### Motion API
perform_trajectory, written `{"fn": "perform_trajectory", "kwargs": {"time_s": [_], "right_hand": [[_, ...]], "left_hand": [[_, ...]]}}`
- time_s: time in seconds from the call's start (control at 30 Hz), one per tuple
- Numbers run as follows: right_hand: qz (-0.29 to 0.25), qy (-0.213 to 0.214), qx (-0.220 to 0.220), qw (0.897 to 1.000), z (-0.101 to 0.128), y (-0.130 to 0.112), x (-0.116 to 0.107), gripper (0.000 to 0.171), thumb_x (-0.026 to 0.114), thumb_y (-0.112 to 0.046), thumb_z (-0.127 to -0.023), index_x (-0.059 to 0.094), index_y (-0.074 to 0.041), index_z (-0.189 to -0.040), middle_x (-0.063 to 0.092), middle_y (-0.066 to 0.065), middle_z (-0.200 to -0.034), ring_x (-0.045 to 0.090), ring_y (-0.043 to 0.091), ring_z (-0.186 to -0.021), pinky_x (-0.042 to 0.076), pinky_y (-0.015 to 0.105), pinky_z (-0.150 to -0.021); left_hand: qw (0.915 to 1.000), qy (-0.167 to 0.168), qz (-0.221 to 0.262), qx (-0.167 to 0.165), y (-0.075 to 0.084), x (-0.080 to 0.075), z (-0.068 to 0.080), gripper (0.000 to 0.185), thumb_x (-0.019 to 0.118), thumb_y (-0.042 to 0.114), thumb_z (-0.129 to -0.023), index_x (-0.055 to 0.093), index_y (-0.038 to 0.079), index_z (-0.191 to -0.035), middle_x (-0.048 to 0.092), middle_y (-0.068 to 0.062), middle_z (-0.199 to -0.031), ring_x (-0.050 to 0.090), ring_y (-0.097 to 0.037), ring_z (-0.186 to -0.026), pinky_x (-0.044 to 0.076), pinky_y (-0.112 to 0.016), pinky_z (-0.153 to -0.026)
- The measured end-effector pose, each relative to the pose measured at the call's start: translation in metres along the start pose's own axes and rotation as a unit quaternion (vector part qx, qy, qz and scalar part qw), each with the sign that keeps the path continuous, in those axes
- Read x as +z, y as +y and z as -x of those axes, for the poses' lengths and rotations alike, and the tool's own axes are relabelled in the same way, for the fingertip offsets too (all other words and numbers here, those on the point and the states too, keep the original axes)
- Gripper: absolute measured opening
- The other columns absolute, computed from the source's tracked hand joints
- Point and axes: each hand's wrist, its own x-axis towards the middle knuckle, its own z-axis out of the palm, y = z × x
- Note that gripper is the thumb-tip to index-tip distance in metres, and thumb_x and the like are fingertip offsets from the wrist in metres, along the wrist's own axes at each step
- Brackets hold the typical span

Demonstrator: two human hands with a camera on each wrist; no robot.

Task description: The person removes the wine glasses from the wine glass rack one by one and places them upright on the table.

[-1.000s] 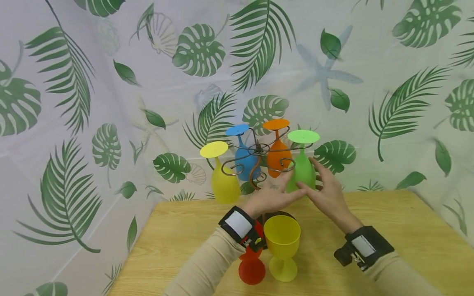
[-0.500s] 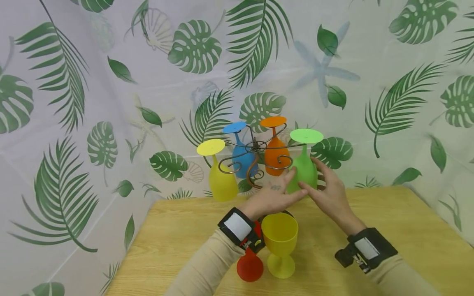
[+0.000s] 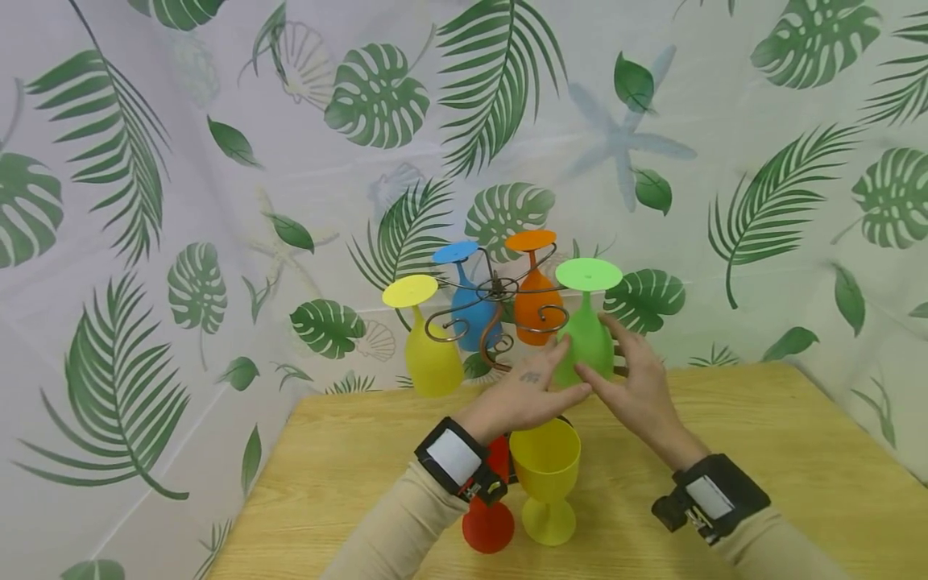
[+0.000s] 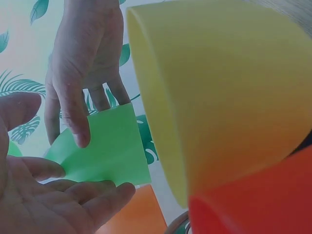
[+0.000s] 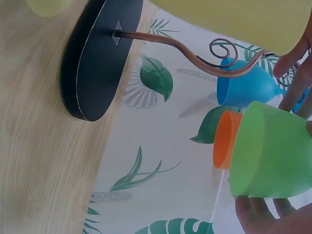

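The right hand [image 3: 641, 393] grips an inverted light-green plastic goblet [image 3: 589, 342] beside the right edge of the bronze metal rack [image 3: 497, 287]; the left hand [image 3: 518, 395] braces, fingers extended. I'd keep it vertical.

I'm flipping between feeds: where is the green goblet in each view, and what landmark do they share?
Head: green goblet right of centre, upside down.
Left wrist: green goblet left of centre, below mid-height.
Right wrist: green goblet at the right edge.
Shared landmark: orange goblet, left of it in head and right wrist, below it in left wrist.
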Motion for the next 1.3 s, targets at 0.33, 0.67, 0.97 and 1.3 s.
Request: {"fn": "perform_trajectory", "kwargs": {"time_s": [0.33, 0.67, 0.97, 1.3], "right_hand": [[0.012, -0.020, 0.013, 1.000, -0.008, 0.000, 0.005, 0.074, 0.075, -0.016, -0.091, 0.040, -0.006, -0.155, 0.050, 0.028, -0.132, 0.055, 0.041, -0.111, 0.060, 0.058, -0.082], [0.023, -0.025, 0.026, 0.999, -0.015, 0.000, 0.009, 0.073, 0.075, -0.020, -0.091, 0.042, -0.008, -0.154, 0.052, 0.028, -0.129, 0.055, 0.041, -0.109, 0.060, 0.059, -0.081], [0.025, -0.030, 0.035, 0.999, -0.019, 0.001, 0.013, 0.073, 0.073, -0.025, -0.093, 0.041, -0.012, -0.156, 0.051, 0.028, -0.131, 0.055, 0.044, -0.115, 0.057, 0.061, -0.087], [0.031, -0.027, 0.034, 0.999, -0.023, 0.001, 0.018, 0.073, 0.070, -0.025, -0.095, 0.037, -0.011, -0.159, 0.049, 0.030, -0.137, 0.054, 0.044, -0.112, 0.054, 0.062, -0.086]], "left_hand": [[0.9999, 0.011, 0.007, -0.009, -0.001, -0.002, -0.002, 0.084, 0.053, 0.047, -0.104, 0.012, 0.008, -0.164, 0.010, -0.011, -0.171, 0.015, -0.023, -0.157, 0.023, -0.041, -0.126], [0.9998, 0.010, -0.009, -0.014, 0.000, -0.006, -0.004, 0.084, 0.051, 0.050, -0.104, 0.012, 0.006, -0.164, 0.012, -0.011, -0.171, 0.019, -0.027, -0.156, 0.027, -0.044, -0.125], [0.9994, 0.003, -0.002, -0.033, -0.005, -0.009, -0.009, 0.086, 0.050, 0.055, -0.103, 0.012, 0.008, -0.165, 0.014, -0.011, -0.171, 0.022, -0.026, -0.156, 0.029, -0.044, -0.124], [0.9988, 0.017, 0.014, -0.043, -0.004, -0.010, -0.013, 0.089, 0.050, 0.061, -0.100, 0.011, 0.016, -0.166, 0.020, -0.008, -0.170, 0.030, -0.031, -0.152, 0.034, -0.047, -0.121]]}}
